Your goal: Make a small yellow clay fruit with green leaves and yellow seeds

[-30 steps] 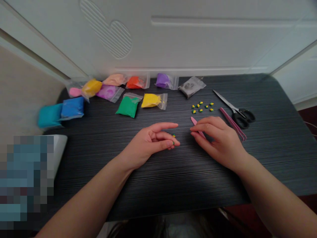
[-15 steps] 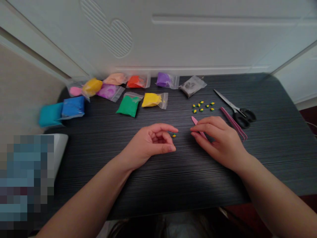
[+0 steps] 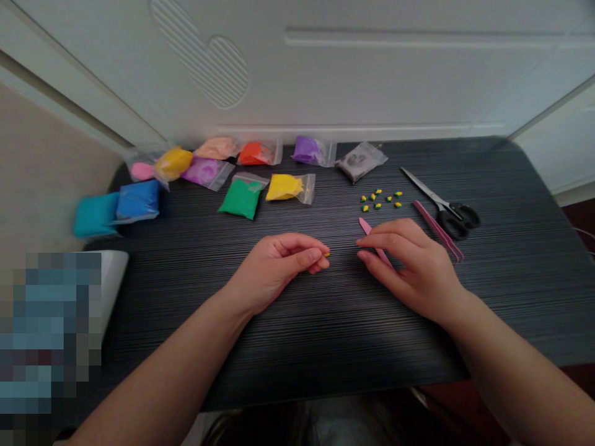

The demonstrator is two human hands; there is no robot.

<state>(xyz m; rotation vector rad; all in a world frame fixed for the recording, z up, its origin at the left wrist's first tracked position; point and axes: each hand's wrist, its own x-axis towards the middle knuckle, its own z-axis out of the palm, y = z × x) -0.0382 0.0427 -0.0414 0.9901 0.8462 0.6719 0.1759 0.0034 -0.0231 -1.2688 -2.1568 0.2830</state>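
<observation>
My left hand (image 3: 292,263) is closed in a pinch on a small yellow-and-green clay piece (image 3: 327,254), of which only a yellow tip shows past the fingers. To its right, my right hand (image 3: 402,263) hovers low over the table, thumb and fingers a little apart with nothing between them. Beneath those fingers lies a pink modelling knife (image 3: 365,227), partly covered by the hand. Beyond it sits a loose group of several similar clay pieces (image 3: 377,206), yellow with green sides like tiny corn cobs.
Pink tweezers (image 3: 437,229) and black-handled scissors (image 3: 439,199) lie to the right. Bags of green clay (image 3: 240,197), yellow clay (image 3: 282,187), purple clay (image 3: 307,150) and grey clay (image 3: 357,162) stand along the back, with blue bags (image 3: 138,200) at the left. A white panel rises behind the dark table (image 3: 279,353).
The thumb and fingers of my left hand have come together on the clay piece that was lying between them. My right hand has hardly moved.
</observation>
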